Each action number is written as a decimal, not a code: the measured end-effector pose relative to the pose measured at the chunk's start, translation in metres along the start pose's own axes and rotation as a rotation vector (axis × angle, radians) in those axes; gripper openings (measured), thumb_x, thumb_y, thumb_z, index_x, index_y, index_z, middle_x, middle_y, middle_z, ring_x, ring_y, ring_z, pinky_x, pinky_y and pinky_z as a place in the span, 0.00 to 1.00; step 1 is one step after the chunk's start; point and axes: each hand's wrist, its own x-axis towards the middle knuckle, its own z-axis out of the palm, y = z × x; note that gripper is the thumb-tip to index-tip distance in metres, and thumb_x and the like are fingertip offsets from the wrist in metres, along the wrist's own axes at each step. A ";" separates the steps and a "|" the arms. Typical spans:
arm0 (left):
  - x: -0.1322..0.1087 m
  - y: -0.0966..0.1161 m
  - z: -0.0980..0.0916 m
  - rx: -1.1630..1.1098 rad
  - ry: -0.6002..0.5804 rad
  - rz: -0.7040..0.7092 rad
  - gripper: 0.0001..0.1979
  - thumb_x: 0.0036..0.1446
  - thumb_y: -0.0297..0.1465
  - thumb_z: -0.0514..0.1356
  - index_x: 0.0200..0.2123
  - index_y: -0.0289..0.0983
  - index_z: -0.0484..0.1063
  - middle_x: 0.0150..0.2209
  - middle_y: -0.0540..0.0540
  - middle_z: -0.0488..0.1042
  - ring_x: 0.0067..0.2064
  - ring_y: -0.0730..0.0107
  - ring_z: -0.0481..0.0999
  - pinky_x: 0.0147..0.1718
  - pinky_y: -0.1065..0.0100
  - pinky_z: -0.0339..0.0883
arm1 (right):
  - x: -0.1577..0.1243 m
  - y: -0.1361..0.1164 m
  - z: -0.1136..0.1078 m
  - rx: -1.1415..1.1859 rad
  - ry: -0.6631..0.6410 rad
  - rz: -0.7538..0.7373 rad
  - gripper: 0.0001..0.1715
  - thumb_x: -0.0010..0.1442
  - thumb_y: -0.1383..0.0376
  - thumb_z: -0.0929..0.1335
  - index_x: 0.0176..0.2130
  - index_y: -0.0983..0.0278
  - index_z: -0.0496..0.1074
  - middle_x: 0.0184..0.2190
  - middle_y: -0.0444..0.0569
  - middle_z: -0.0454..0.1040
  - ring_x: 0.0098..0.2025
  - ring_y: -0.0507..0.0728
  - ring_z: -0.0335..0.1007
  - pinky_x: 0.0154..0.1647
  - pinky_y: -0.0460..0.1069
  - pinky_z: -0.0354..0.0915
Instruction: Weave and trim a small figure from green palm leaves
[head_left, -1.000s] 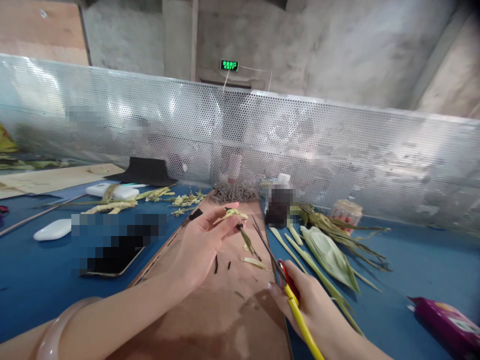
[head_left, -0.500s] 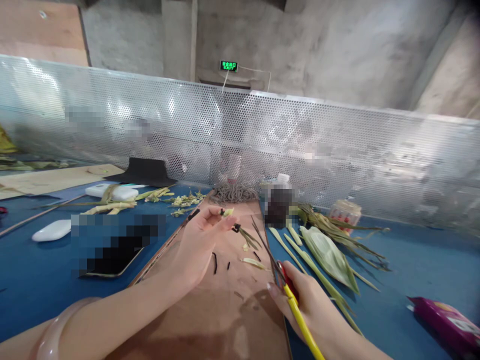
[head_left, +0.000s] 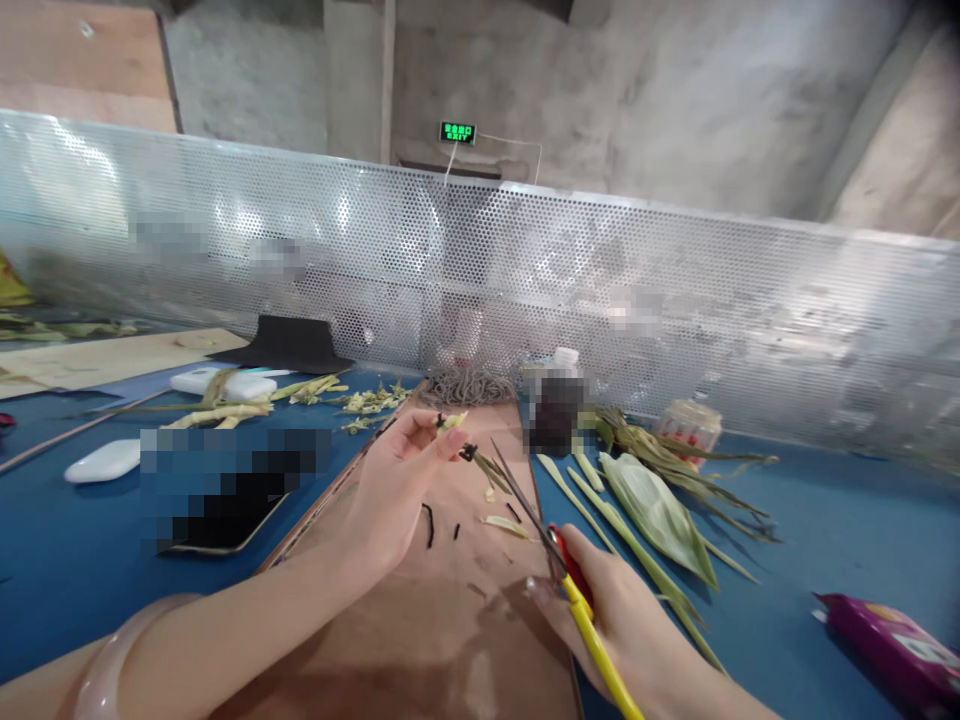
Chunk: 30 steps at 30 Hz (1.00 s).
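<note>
My left hand (head_left: 401,475) is closed, pinching a small bundle of leaf strips (head_left: 491,472) between thumb and fingers. Black ties show on the bundle near the fingertips, and its pale green end sticks up above the thumb. Green-brown strip ends fan out to the right. My right hand (head_left: 611,600) is wrapped around scissors (head_left: 596,640) with yellow and red handles. Their dark blades point up and left, the tip close beside the strip ends; whether they touch, I cannot tell. Below lie black scraps (head_left: 429,525) and a pale leaf piece (head_left: 504,525) on the brown board (head_left: 420,640).
Right of the board are a broad green leaf (head_left: 656,510), long strips, a dark bottle (head_left: 556,410), a jar (head_left: 690,428) and a purple packet (head_left: 892,645). On the left lie a phone (head_left: 240,510) and a white case (head_left: 105,460). Grey cord (head_left: 469,387) lies before a perforated metal screen (head_left: 337,240).
The scissors in my right hand have shifted slightly left, bringing the blade tip nearer the strip ends. My left hand has moved a little left with the bundle still pinched.
</note>
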 end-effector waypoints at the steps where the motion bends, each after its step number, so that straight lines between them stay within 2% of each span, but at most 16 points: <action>1: 0.000 -0.001 0.000 0.001 -0.001 0.005 0.10 0.46 0.32 0.66 0.29 0.37 0.67 0.28 0.52 0.67 0.32 0.74 0.67 0.33 0.70 0.58 | 0.000 0.000 0.000 -0.005 -0.004 -0.008 0.13 0.56 0.54 0.63 0.30 0.62 0.61 0.22 0.43 0.68 0.21 0.51 0.58 0.22 0.44 0.53; 14: -0.003 -0.002 -0.001 0.012 -0.028 -0.025 0.10 0.46 0.33 0.66 0.30 0.38 0.70 0.29 0.51 0.68 0.33 0.73 0.68 0.36 0.68 0.60 | 0.002 0.002 0.002 0.002 -0.055 0.034 0.13 0.58 0.54 0.61 0.30 0.61 0.59 0.22 0.42 0.66 0.22 0.52 0.56 0.22 0.44 0.52; 20: -0.002 -0.003 -0.001 0.031 -0.037 0.007 0.10 0.44 0.32 0.67 0.30 0.38 0.71 0.29 0.51 0.69 0.33 0.72 0.68 0.36 0.68 0.61 | 0.003 0.005 0.004 0.021 -0.074 0.060 0.14 0.58 0.54 0.61 0.29 0.60 0.58 0.22 0.42 0.66 0.22 0.51 0.54 0.23 0.45 0.51; 30: -0.003 -0.001 -0.001 0.056 -0.019 -0.010 0.10 0.46 0.34 0.66 0.30 0.38 0.69 0.30 0.51 0.68 0.33 0.73 0.68 0.36 0.69 0.61 | 0.004 0.006 0.004 0.132 -0.032 0.072 0.16 0.59 0.52 0.59 0.28 0.60 0.56 0.21 0.40 0.62 0.21 0.51 0.54 0.23 0.45 0.51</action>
